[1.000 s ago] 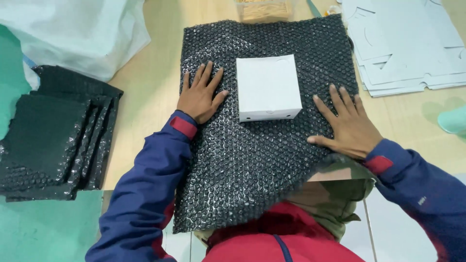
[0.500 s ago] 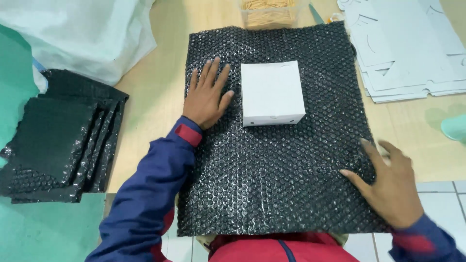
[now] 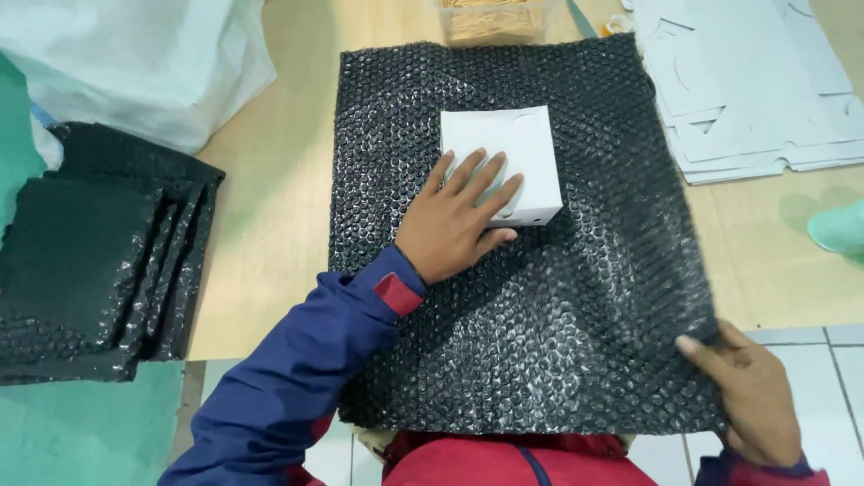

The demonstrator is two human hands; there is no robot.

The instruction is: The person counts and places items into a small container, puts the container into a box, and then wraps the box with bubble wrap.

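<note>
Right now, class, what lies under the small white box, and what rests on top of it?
The white box sits on a black bubble wrap sheet spread over a wooden table. The left hand rests its fingers on top. The wrap directly beneath the box is covered.

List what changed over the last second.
The left hand slid from the black bubble wrap onto the white box. The right hand drew back and gripped the wrap's near right corner. Box, wrap and the folded stack stayed put.
</note>
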